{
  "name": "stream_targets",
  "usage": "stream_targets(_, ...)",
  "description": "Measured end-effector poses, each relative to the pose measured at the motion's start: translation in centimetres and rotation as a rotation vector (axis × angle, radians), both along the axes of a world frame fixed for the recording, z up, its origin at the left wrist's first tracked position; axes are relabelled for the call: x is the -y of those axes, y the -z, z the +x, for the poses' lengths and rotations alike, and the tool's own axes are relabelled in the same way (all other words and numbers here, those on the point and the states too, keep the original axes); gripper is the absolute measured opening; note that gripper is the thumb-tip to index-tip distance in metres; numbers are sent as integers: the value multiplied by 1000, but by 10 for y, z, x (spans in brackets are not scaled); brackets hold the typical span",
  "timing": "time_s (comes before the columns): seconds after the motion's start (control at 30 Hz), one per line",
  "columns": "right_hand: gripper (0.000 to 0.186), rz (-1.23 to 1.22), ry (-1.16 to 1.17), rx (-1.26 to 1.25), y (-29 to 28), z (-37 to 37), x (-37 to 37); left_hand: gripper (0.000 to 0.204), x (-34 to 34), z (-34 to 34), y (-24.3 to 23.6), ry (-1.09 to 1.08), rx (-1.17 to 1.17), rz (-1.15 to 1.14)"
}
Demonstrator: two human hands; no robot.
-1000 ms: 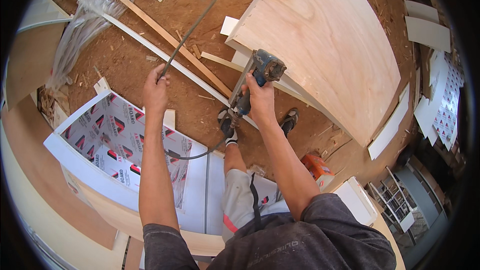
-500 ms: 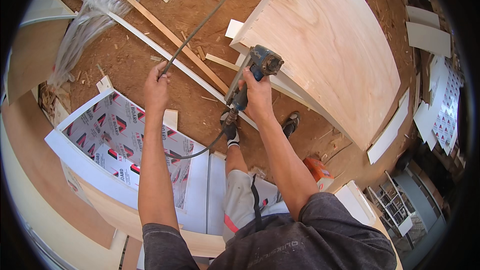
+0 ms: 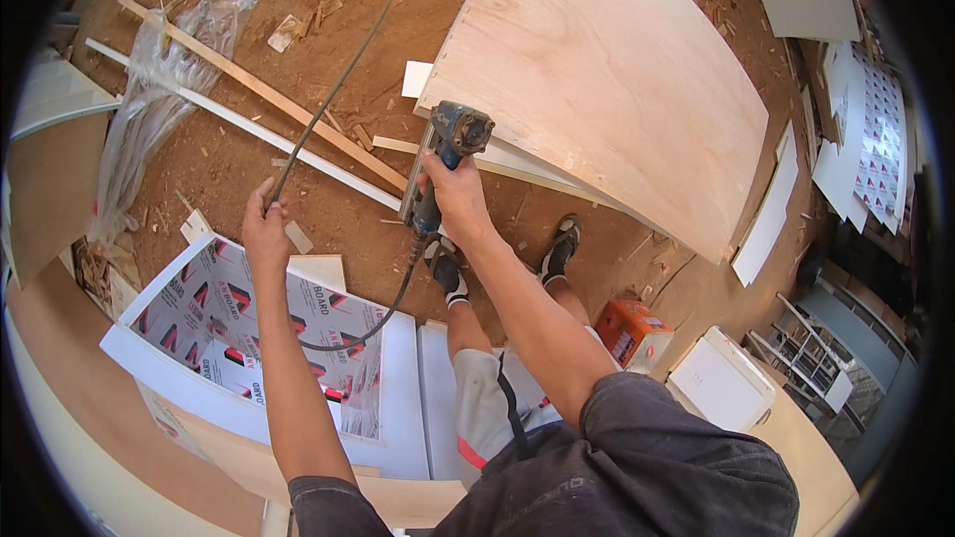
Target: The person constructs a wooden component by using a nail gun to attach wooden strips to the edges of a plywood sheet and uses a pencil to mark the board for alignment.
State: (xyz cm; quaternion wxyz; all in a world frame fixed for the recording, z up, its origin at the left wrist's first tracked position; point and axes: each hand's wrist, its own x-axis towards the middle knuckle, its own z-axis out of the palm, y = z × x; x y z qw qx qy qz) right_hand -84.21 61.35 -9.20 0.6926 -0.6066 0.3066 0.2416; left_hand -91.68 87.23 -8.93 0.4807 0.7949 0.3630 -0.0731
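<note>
My right hand point(image 3: 453, 189) is wrapped round the grip of a blue-and-black nail gun point(image 3: 460, 125), whose silver magazine points down toward the floor. A dark air hose hangs from the tool's handle in a loop and runs up through my left hand point(image 3: 267, 214), which is closed on it at left of centre. Just beyond the nail gun lies a large curved plywood panel point(image 3: 607, 89) with a framed edge, resting on white and wooden pieces. My feet in sandals stand on the dirt below the tool.
A white curved piece with printed film point(image 3: 149, 338) lies at lower left. Long battens point(image 3: 249, 80) and crumpled plastic point(image 3: 149, 159) are at upper left. An orange box point(image 3: 625, 333), a white case point(image 3: 716, 378), stacked sheets point(image 3: 841, 139) and metal frames point(image 3: 811, 358) are to my right.
My hands, with the nail gun and hose, have shifted left; my left hand sits lower. The view has moved, showing both feet and more of the orange box.
</note>
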Motion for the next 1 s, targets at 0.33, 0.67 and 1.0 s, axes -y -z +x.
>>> stream_targets(0.33, 36, 90, 111, -217, -69, -74, 141, 46, 50, -98, 3, 412, -229, 317)
stream_targets(0.67, 38, 593, 813, -30, -103, -12, 330, 54, 248, -78, -81, 575, -447, -273)
stream_targets(1.0, 36, 811, 706, 166, -7, 139, 464, 41, 386, 63, -138, 824, -37, 374)
